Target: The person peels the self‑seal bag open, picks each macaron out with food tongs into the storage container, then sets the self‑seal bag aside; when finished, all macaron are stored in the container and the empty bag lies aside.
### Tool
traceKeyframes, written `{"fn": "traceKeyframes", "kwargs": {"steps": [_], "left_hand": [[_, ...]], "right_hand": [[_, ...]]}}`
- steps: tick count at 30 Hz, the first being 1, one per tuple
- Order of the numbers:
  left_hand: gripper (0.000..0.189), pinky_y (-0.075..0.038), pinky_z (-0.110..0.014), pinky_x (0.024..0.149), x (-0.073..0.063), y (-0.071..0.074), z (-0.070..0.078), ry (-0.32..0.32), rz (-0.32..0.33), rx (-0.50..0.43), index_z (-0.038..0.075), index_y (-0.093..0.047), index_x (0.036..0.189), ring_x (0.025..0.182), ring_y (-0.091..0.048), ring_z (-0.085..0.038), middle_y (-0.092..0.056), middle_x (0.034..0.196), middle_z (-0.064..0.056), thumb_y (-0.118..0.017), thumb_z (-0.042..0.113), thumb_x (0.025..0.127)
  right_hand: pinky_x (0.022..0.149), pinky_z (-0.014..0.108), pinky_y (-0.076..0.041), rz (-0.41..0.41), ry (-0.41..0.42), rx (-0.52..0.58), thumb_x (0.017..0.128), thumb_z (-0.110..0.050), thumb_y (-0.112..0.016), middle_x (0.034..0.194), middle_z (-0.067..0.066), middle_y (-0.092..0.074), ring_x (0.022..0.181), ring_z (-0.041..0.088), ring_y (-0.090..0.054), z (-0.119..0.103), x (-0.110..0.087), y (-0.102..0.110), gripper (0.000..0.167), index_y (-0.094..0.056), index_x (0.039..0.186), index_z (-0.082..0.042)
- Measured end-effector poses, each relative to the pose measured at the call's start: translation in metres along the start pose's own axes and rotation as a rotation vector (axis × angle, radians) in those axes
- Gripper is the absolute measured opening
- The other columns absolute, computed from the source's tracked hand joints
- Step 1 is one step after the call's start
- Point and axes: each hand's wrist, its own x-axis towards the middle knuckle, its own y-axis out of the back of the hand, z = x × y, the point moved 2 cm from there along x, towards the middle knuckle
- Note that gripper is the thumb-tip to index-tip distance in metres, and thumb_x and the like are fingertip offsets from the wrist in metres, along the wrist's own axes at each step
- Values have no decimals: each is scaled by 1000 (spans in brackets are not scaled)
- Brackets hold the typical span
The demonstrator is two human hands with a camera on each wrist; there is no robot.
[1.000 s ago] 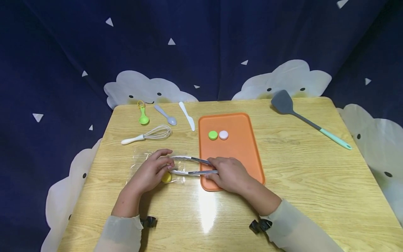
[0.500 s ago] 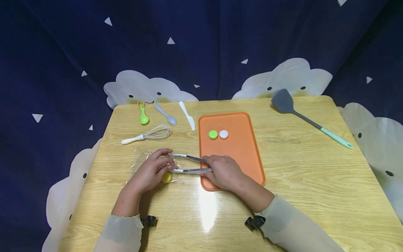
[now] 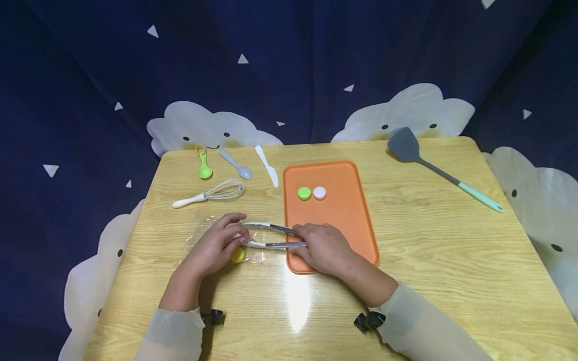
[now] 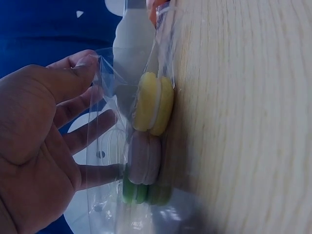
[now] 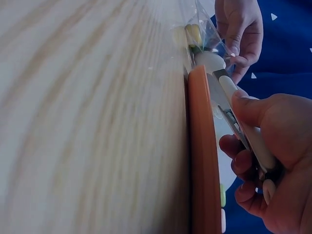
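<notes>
My left hand (image 3: 215,249) pinches the upper edge of a clear plastic bag (image 4: 108,161) between thumb and forefinger. Inside the bag, in the left wrist view, are a yellow macaron (image 4: 153,104), a lilac macaron (image 4: 145,158) and green ones (image 4: 135,187) partly hidden below. My right hand (image 3: 324,249) grips a pair of tongs (image 3: 283,245) above the orange tray (image 3: 334,218). The tongs' white tips reach left to the bag's opening by my left fingers; their ends are partly hidden. On the tray sit a green macaron (image 3: 304,193) and a pale pink macaron (image 3: 319,193).
Left of the tray lie a white whisk (image 3: 209,194), a green measuring spoon (image 3: 204,168), a grey-lilac spoon (image 3: 237,165) and a white knife (image 3: 267,166). A grey spatula (image 3: 438,169) with a mint handle lies at the far right of the wooden table (image 3: 429,260).
My right hand and the tongs have shifted slightly left over the second, with a small move back right in the last half. My left hand stays by the bag.
</notes>
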Motion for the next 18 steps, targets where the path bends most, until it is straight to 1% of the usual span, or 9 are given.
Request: {"fn": "traceKeyframes", "kwargs": {"steps": [4, 7, 13, 18], "left_hand": [[11, -47, -55, 106, 1, 0, 1, -4, 3, 4, 20, -71, 99, 132, -55, -36, -56, 143, -12, -72, 9, 98], [11, -47, -55, 105, 1, 0, 1, -8, 2, -1, 18, -73, 100, 132, -55, -36, -56, 143, -13, -72, 7, 98], [12, -49, -55, 103, 0, -2, 1, -25, 6, -8, 16, -74, 101, 131, -56, -37, -56, 143, -14, -72, 5, 97], [13, -50, -54, 101, 1, -3, 1, -36, 17, 3, 17, -75, 101, 130, -56, -37, -56, 143, -13, -73, 5, 96]], "right_hand": [[82, 42, -52, 6, 2, -6, 96, -47, -72, 91, -7, -67, 78, 15, -62, 5, -8, 4, 40, -71, 120, -16], [85, 42, -53, 12, 8, -4, 97, -46, -71, 101, -4, -71, 85, 15, -66, 9, -14, 8, 41, -70, 125, -16], [82, 43, -53, 22, 5, 0, 95, -46, -73, 98, -2, -72, 83, 16, -66, 14, -26, 13, 44, -70, 124, -14], [88, 44, -54, 30, -7, 3, 94, -45, -75, 106, -1, -74, 91, 19, -70, 21, -38, 17, 48, -69, 128, -12]]}}
